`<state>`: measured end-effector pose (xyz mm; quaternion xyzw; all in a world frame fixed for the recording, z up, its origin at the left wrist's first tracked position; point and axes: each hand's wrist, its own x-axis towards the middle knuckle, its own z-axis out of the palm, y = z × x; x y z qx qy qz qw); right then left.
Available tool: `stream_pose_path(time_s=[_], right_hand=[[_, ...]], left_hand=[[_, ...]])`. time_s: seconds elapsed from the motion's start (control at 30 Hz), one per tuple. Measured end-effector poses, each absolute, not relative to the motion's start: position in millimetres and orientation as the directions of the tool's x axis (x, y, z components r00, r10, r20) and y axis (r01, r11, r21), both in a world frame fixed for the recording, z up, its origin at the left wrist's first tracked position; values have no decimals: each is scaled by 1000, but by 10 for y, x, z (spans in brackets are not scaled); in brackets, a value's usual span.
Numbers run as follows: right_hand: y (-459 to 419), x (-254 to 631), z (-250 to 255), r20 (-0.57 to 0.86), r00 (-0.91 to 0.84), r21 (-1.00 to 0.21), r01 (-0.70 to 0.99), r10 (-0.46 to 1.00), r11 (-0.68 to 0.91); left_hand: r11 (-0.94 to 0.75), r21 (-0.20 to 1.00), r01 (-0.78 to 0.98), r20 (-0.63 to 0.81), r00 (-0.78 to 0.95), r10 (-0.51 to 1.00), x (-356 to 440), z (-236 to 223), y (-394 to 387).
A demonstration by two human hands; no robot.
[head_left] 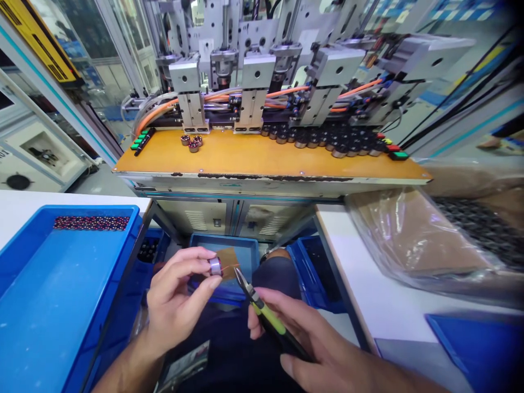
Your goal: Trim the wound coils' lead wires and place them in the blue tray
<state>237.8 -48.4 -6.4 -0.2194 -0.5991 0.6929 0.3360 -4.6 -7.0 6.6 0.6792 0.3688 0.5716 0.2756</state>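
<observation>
Between the thumb and fingers of my left hand (178,295) is a small silvery cylindrical motor part (215,266). A thin copper-coloured wire (230,267) sticks out of its right side. My right hand (305,330) is wrapped round a pair of pliers (268,316) with black and lime-green handles. The pliers' jaw tips point up and left, close to the wire's end; whether they touch it I cannot tell. Both hands are raised over my lap, in front of the machine bench.
An orange bench top (245,158) under a metal machine carries several black-topped cylinders (313,136) and three small ring-like parts (194,143). At left stands a blue tray (57,305) with a row of small parts (92,222). A plastic-wrapped carton (413,234) lies at right.
</observation>
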Motion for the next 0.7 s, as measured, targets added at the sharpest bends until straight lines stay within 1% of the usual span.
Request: stream_pose_path(time_s=[0.1,0.3,0.5,0.7], right_hand=[[-466,2347,-62,121,-676,-974,-223,727,-46],[-448,2318,-80,134,-678,-960,-268,722,-74],[-443,2306,-90,103,-669,-953,-279,736,-120],[-453,2294,-114,86,-641,-948,-288,762,-134]], left_hand=[[-591,770,241,579,127,805,-67,95,-87],[-593,759,270,576,149,804,-69,105,-93],[-587,766,261,567,156,809,-62,82,-92],[-573,771,277,552,157,819,-62,88,-78]])
